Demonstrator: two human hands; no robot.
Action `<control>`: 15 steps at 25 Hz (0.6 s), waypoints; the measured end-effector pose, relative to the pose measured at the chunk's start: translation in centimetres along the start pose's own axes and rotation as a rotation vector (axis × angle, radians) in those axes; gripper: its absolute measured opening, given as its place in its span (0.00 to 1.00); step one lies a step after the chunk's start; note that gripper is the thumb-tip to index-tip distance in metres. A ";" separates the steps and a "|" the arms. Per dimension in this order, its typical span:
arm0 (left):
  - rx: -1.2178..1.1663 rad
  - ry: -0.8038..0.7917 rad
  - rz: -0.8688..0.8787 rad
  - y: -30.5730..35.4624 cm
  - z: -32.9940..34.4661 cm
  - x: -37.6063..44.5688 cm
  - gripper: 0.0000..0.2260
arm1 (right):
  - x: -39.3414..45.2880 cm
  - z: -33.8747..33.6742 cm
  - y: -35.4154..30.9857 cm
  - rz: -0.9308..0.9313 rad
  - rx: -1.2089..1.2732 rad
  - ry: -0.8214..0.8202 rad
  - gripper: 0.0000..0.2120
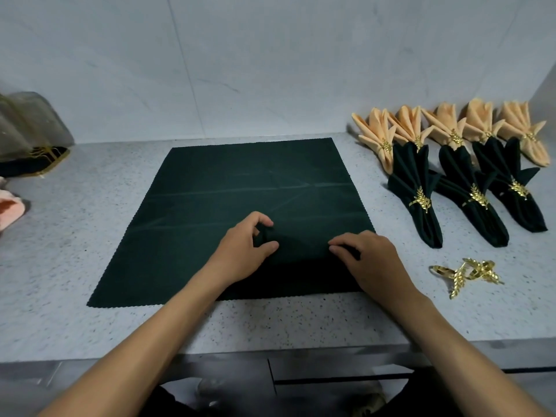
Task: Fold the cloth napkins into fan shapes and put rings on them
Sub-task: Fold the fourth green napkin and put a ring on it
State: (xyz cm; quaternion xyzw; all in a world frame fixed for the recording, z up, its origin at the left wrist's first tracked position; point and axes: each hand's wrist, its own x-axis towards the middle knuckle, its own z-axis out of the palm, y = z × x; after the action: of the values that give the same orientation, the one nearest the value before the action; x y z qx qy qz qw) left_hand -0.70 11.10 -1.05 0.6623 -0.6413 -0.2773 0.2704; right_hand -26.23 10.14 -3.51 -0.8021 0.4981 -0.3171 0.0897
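A dark green cloth napkin (228, 188) lies spread flat on the speckled counter (75, 236), with crease lines across it. My left hand (240, 251) pinches a raised fold of the cloth near its middle, thumb and fingers curled round it. A little to the right, my right hand (370, 260) pinches the same fold. Several loose gold leaf-shaped rings (464, 273) lie on the counter to the right of my right hand.
Three dark green fan-folded napkins (463, 188) with gold rings lie at the right, with several peach fan-folded napkins (445, 127) behind them by the wall. A sheer pouch (30, 127) on a dark tray and a pink cloth (9, 212) sit at the left edge.
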 end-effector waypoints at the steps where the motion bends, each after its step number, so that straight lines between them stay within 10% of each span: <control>1: 0.055 0.007 0.029 -0.1 0.0 0.1 0.10 | -0.4 0.2 0.1 -0.014 -0.035 0.013 0.06; 6: 0.203 0.019 0.106 0.0 -0.4 0.9 0.11 | -2.0 0.7 0.6 -0.075 -0.154 0.050 0.12; 11: 0.653 0.031 0.752 0.7 -0.3 1.2 0.08 | -2.4 0.6 0.7 -0.080 -0.184 -0.005 0.15; 15: 0.790 -0.045 0.663 1.9 0.5 0.0 0.24 | -2.5 0.5 0.5 -0.064 -0.208 -0.030 0.18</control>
State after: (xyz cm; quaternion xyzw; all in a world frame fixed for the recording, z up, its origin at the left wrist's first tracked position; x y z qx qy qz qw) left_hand -2.37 11.02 0.01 0.4691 -0.8782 0.0722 0.0591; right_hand -27.07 11.94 -5.21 -0.8273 0.5009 -0.2542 0.0032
